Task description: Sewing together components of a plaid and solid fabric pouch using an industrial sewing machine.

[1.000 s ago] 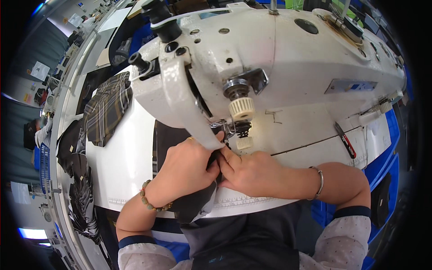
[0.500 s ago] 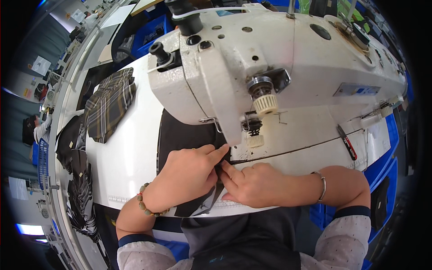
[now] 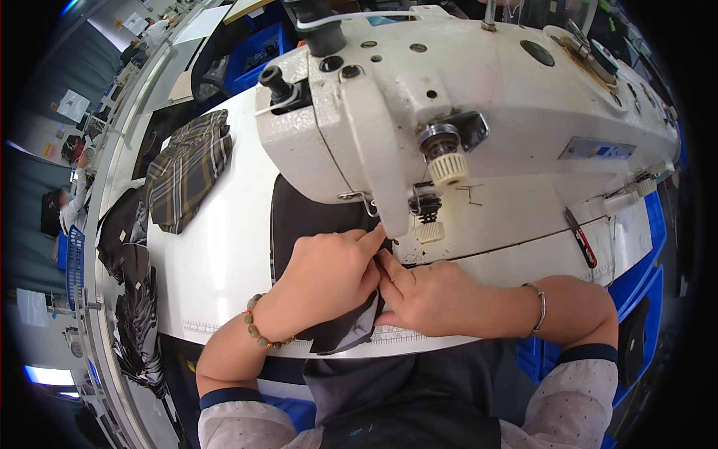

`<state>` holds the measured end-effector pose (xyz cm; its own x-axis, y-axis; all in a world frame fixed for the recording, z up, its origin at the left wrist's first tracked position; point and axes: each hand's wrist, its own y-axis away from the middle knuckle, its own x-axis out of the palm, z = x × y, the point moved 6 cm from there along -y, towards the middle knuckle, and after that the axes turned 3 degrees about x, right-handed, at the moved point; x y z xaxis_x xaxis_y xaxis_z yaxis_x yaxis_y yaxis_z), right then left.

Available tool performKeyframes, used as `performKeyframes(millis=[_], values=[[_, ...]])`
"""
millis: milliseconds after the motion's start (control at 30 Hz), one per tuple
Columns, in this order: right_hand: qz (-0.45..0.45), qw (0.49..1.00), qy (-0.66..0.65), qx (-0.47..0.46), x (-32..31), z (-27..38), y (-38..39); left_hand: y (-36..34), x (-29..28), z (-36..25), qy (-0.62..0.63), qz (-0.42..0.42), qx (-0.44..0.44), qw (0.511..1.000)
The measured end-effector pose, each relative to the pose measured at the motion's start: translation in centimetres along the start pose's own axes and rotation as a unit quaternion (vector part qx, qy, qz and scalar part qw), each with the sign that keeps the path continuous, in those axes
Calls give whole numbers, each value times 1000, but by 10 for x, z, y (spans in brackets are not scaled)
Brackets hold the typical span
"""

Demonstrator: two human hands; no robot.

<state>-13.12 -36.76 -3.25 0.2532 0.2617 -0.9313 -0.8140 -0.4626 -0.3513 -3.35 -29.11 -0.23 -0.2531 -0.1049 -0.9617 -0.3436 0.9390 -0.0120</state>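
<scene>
A dark fabric piece (image 3: 305, 217) lies on the white sewing table under the head of a white sewing machine (image 3: 464, 97). My left hand (image 3: 333, 271) is on top of it, fingers bent and the index finger pointing up to the needle area. Close beside it, my right hand (image 3: 430, 298) pinches the fabric's right edge between thumb and fingers. The fingertips of both hands nearly meet just below the machine head. A grey, shinier part of the fabric shows near the table's front edge. The needle and presser foot are hidden behind the machine head and my fingers.
Folded plaid fabric (image 3: 191, 172) lies at the table's left, with crumpled dark pieces (image 3: 138, 299) hanging beside it. A red and black cutter (image 3: 580, 238) rests at the right. Blue bins (image 3: 258, 56) stand behind and at the right. Another person (image 3: 71, 206) sits far left.
Both hands have slid slightly forward and to the right with the fabric, closer under the machine head. The whole view has shifted a little.
</scene>
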Motion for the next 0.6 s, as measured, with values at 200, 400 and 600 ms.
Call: performKeyframes(millis=[200,400,600], values=[[21,1000,-9,20,2,-8,-4,-3,-8,7,-14,-44,-20,999],[4,1000,9,20,0,-10,-2,53,-26,-30,-36,-70,-35,996],[46,997,-54,14,8,-12,-5,66,-45,-25,-24,-227,9,973]])
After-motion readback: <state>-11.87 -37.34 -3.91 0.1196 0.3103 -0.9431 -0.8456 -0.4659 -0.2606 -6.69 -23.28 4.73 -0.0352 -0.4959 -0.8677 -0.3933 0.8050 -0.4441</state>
